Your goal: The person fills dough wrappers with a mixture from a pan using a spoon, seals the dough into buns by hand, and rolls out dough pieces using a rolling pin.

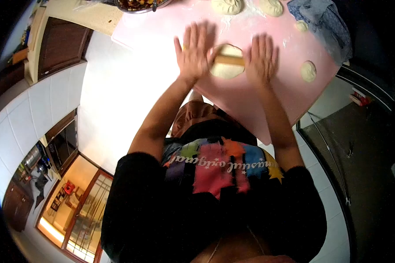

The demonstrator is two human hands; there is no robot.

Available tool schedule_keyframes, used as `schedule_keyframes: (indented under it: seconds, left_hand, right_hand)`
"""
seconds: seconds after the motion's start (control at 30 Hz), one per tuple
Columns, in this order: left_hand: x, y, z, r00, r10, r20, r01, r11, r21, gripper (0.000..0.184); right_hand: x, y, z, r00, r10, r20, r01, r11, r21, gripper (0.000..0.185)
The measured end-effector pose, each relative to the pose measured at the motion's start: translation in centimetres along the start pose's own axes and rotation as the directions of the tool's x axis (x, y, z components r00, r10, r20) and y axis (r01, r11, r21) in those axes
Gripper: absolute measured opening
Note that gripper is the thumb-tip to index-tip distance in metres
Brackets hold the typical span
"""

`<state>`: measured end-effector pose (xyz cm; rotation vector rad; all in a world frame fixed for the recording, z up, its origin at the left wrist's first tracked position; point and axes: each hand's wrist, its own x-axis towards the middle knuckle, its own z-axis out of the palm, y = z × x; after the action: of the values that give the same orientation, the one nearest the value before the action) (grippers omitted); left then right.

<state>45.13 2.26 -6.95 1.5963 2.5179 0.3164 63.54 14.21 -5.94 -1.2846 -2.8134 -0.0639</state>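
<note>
A wooden rolling pin (230, 60) lies across a flattened round of pale dough (226, 72) on a pink mat (256, 103). My left hand (194, 56) presses flat at the pin's left end, fingers stretched out and pointing away from me. At the other end my right hand (261, 61) rests in the same way, with its fingers extended. Both palms cover the ends of the pin. To the right of my right hand sits a small lump of dough (308, 71). Another small dough piece (302, 25) is farther back, beside the cloth.
Two pleated buns, one larger (227, 5) and one smaller (271, 7), stand at the back amid flour. A metal bowl (145, 9) of dark filling is at the back left. Crumpled blue-grey cloth (322, 28) covers the mat's right corner.
</note>
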Motion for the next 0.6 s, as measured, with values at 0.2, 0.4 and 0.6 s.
schedule_keyframes:
  seconds: [0.2,0.4,0.6]
  left_hand:
    - [-5.2,0.3,-0.9,0.960,0.030,0.279,-0.105,0.961,0.256,0.078]
    - [2.9,-1.1,-0.2,0.991,-0.093,-0.100,0.088,0.995,-0.053,0.081]
    - [-7.6,-0.7,0.2,0.972,0.233,-0.028,-0.229,0.967,0.109,0.046]
  right_hand:
    - [-5.1,-1.1,-1.1,0.996,-0.084,0.008,0.082,0.988,0.131,0.056]
    - [6.0,-0.7,2.0,0.988,0.024,-0.150,-0.006,0.993,0.119,0.061]
    - [-6.7,-1.0,0.4,0.993,-0.091,0.077,0.069,0.966,0.251,0.061]
